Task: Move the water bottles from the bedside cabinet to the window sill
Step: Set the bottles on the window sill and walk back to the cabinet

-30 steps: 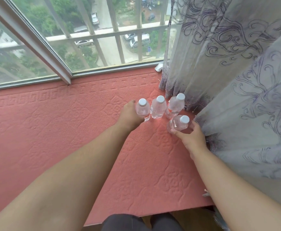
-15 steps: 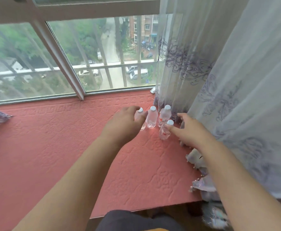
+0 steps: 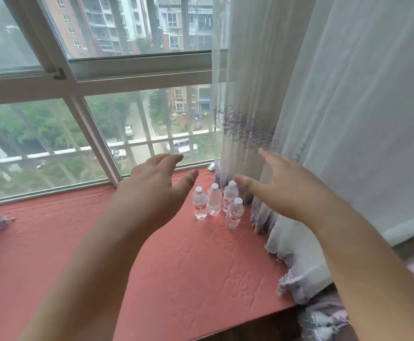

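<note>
bottles (image 3: 215, 202) upright on sill (image 3: 78, 242) | curtain (image 3: 299, 119) just right | window (image 3: 102, 119) behind

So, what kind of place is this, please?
Most likely a bedroom in a high apartment, at a bay window. The wide window sill has a pink cushioned cover, a sheer embroidered curtain hangs at the right, and the window looks down on cars and apartment blocks.
</note>
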